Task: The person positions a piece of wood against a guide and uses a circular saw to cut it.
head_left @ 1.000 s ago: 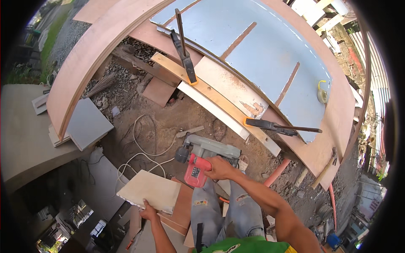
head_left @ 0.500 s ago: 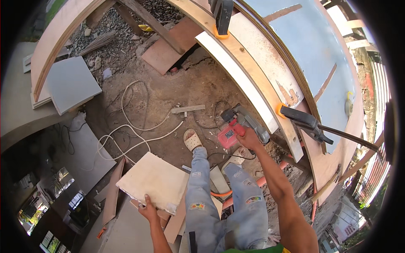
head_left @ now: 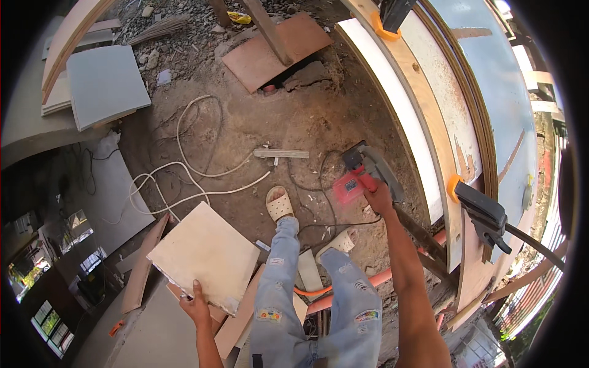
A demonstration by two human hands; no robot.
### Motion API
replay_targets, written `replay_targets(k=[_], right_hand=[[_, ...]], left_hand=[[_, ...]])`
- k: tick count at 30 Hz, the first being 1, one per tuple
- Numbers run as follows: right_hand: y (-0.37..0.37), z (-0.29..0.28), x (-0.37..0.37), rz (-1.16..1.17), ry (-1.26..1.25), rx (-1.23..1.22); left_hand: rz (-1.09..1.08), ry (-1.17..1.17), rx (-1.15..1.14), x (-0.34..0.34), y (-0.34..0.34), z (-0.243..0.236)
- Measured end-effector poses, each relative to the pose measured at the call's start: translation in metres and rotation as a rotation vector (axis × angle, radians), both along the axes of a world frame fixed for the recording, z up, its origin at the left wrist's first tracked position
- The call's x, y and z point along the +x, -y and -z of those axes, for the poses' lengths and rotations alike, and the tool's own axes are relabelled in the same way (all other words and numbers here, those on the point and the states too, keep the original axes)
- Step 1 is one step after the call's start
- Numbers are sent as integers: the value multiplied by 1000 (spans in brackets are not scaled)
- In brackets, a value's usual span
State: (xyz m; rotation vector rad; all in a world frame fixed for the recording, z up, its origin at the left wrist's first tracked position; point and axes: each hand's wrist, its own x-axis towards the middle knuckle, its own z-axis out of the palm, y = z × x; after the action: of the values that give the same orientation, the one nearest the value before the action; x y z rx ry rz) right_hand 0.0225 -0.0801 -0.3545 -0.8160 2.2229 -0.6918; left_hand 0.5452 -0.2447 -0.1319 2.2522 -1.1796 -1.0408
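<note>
My left hand [head_left: 197, 302] holds a pale, square board [head_left: 205, 254] by its near edge, thumb on top and fingers underneath. The board is at the left of my legs, over other wood pieces. Out at the right, my right hand [head_left: 378, 197] is wrapped around the red handle of a corded power tool [head_left: 386, 172]. A grey rounded body, a dark front and a reddish housing make up the tool, which resembles a circular saw; no blade is visible. It is close to the ground, left of a curved wooden form [head_left: 451, 202].
Black clamps [head_left: 481, 205] with orange pads grip the curved form. A power strip [head_left: 281, 153] and looped white cord [head_left: 179, 165] lie on the dirt. Grey panels [head_left: 109, 86] are stacked far left. A brown board [head_left: 276, 52] lies ahead, and an orange pipe [head_left: 380, 279] runs beside my legs.
The view has shifted, so the curved form and clamps appear farther right and the square board farther left. Both hands keep their holds; the tool shows slightly farther right.
</note>
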Motion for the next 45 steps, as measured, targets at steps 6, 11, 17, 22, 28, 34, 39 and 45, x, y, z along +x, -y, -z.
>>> replay_targets(k=[6, 11, 17, 22, 28, 34, 39, 45], right_hand=[[0, 80, -27, 123, -100, 5], [3, 108, -10, 184, -139, -50], [-16, 136, 12, 168, -149, 2], [-12, 142, 29, 147, -112, 238], [-18, 139, 28, 141, -151, 301], [-30, 72, 22, -47, 33, 293], [-34, -10, 75, -104, 575, 424], [-64, -46, 67, -299, 540, 491]], left_hand=[[-5, 92, 17, 11, 2, 13], [55, 118, -34, 12, 0, 12], [5, 119, -70, -8, -3, 8], [-20, 37, -137, -19, 2, 8], [-136, -68, -102, -41, -6, 4], [-2, -38, -112, -34, -30, -39], [-77, 107, -202, 45, -79, -33], [39, 226, 87, 88, -79, -5]])
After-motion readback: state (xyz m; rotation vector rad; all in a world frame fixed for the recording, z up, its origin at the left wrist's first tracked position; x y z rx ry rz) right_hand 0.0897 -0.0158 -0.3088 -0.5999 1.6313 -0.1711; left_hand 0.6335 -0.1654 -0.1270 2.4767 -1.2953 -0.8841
